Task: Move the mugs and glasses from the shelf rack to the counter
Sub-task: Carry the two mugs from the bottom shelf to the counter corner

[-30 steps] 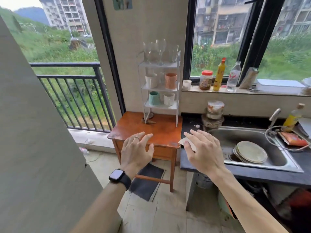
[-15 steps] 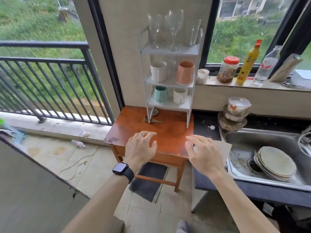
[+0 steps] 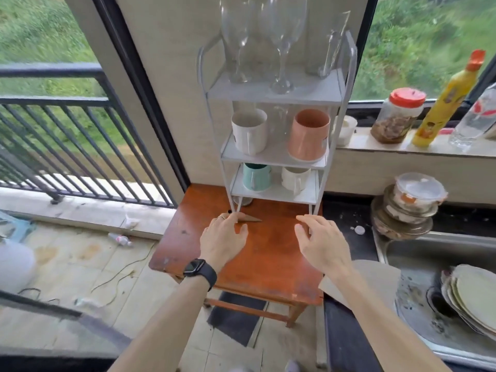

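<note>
A white three-tier shelf rack (image 3: 332, 130) stands at the back of a small wooden table (image 3: 268, 253). Its top tier carries clear stemmed glasses (image 3: 284, 36). On the middle tier sit a white mug (image 3: 249, 131) and a pink mug (image 3: 309, 134). The bottom tier holds a teal mug (image 3: 256, 177) and a white mug (image 3: 295, 178). My left hand (image 3: 224, 238) and my right hand (image 3: 320, 242) hover over the table in front of the rack, fingers apart, holding nothing. The dark counter (image 3: 346, 224) begins right of the table.
A steel sink (image 3: 418, 299) with stacked plates (image 3: 475, 296) fills the right. Stacked bowls and containers (image 3: 408, 208) stand behind it. On the window sill are a jar (image 3: 397, 116), a yellow bottle (image 3: 445, 100) and a small white cup (image 3: 345, 130). A balcony railing (image 3: 67, 146) is left.
The view has closed in on the rack and tilted down. Both hands have moved forward over the table toward the rack's legs, still empty.
</note>
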### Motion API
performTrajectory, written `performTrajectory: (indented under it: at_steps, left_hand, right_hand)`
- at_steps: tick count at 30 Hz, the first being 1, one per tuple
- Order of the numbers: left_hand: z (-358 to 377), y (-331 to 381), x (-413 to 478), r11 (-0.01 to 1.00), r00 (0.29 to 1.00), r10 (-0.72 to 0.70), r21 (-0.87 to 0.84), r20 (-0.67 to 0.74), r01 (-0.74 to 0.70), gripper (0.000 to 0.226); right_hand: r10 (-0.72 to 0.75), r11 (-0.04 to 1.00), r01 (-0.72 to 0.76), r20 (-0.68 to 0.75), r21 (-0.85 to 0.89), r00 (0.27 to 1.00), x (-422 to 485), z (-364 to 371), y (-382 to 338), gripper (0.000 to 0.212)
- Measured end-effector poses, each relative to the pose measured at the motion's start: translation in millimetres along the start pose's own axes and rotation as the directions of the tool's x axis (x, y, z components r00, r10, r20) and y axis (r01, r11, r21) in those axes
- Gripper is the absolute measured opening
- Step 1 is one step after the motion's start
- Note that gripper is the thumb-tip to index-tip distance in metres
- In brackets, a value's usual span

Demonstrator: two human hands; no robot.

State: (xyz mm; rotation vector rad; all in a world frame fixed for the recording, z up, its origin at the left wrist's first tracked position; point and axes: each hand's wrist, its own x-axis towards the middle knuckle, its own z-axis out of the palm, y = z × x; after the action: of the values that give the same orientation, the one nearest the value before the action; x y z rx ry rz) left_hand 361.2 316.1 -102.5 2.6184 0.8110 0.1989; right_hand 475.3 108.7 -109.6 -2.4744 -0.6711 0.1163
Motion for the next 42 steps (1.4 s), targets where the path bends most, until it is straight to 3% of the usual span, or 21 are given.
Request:
performTrajectory:
  at_steps: [4,9,12,17,23,26,32,38,42]
  left_hand:
    - [9.1,-5.1,54.3,0.970,0.987,-0.094,-0.212,0.127,0.120,0.039]
    - [27.5,-6.8,110.2,0.931,0.971,-0.058,-0.337,0.231,0.136,0.053]
    - [35.9,-2.4,137.8,0.837,0.939,-0.093,-0.486,0.331,0.254,0.053]
    - [46.3,-4.3,166.4,0.541,0.865,-0.105,-0.702,0.491,0.464,0.041]
    - [45.1,-4.2,175.8,0.533,0.816,-0.043,-0.678,0.576,0.506,0.046]
    - [44.3,0.1,178.2,0.510,0.802,-0.055,-0.674,0.595,0.534,0.044]
    - [53.3,-0.4,169.3,0.529,0.867,-0.080,-0.716,0.492,0.455,0.050]
    - [54.2,-10.6,150.7,0.593,0.912,-0.028,-0.727,0.410,0.345,0.055]
    - [56.9,-21.6,133.7,0.577,0.918,0.013,-0.752,0.397,0.317,0.052]
  right_hand:
    - [0.148,0.965,-0.154,0.043,0.211,0.988,41.4,14.9,1.7,0.040]
    - [0.383,0.781,-0.359,0.063,0.511,0.922,77.4,30.8,-0.3,0.047]
    - [0.468,0.690,-0.428,0.091,0.584,0.879,98.9,40.7,-0.8,0.050]
    - [0.499,0.639,-0.469,0.135,0.610,0.856,131.6,59.6,3.1,0.046]
    - [0.518,0.505,-0.467,0.178,0.726,0.837,155.8,75.9,-1.7,0.047]
    - [0.518,0.519,-0.435,0.133,0.736,0.845,158.7,79.7,-2.6,0.044]
    - [0.477,0.574,-0.426,0.138,0.699,0.868,158.2,83.9,5.9,0.042]
    - [0.446,0.642,-0.423,0.137,0.640,0.885,137.7,75.3,-4.0,0.036]
    - [0.430,0.686,-0.390,0.090,0.615,0.898,109.6,70.0,-18.2,0.033]
